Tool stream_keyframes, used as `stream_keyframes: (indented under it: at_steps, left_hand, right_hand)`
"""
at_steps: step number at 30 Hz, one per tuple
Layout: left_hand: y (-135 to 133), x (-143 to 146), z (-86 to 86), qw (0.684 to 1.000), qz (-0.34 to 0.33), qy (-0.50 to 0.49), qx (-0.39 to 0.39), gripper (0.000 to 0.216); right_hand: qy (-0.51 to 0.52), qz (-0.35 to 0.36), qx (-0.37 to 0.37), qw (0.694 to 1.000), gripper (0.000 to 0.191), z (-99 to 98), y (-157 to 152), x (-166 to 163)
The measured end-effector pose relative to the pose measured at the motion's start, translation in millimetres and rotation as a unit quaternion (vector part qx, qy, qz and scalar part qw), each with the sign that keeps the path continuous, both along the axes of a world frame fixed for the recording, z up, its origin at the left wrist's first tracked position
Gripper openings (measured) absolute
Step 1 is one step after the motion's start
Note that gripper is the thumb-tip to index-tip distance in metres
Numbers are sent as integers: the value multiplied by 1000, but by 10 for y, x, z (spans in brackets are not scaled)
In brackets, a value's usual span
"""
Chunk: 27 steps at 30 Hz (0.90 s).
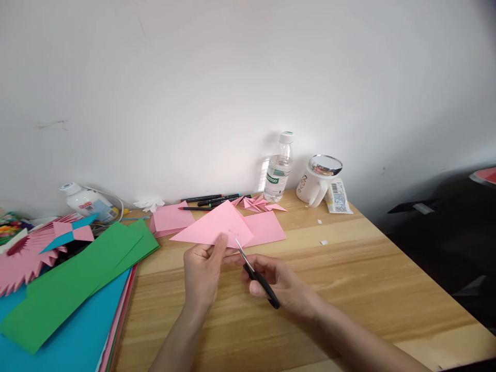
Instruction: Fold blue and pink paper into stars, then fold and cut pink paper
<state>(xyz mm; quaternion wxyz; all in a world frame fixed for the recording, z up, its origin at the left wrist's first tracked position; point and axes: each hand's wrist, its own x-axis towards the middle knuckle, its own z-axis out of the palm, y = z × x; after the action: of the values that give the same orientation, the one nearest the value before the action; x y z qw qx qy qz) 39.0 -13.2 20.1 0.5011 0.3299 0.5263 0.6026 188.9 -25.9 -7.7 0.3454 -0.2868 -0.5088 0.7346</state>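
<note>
Fingers (217,247) of the left hand (201,274) pinch the pink paper (215,225), raised above the bench (349,279). Right hand (279,281), palm inward, grips black-handled scissors (258,276), blades touching the paper's lower edge.

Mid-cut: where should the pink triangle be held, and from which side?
Probably its lower edge, from below on the near side, where the left hand pinches the pink triangle. It is thin, flat and held off the table, and the scissors in the right hand meet that edge right of the thumb, so grip left of the blades.
</note>
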Motion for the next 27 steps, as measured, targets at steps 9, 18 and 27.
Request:
stream_keyframes:
  at_steps: [9,18,27]
  left_hand:
    - [-20,-20,-33,999,-4,44,10,25]
    - [-30,-21,-39,999,-13,47,-5,28]
    - [-26,4,-34,1000,-10,2,-12,26]
  right_hand:
    - [-12,1,10,1000,48,4,1,5]
    - [-21,-1,24,1000,42,-10,-6,3]
    - [-11,-6,22,1000,41,-61,-7,3]
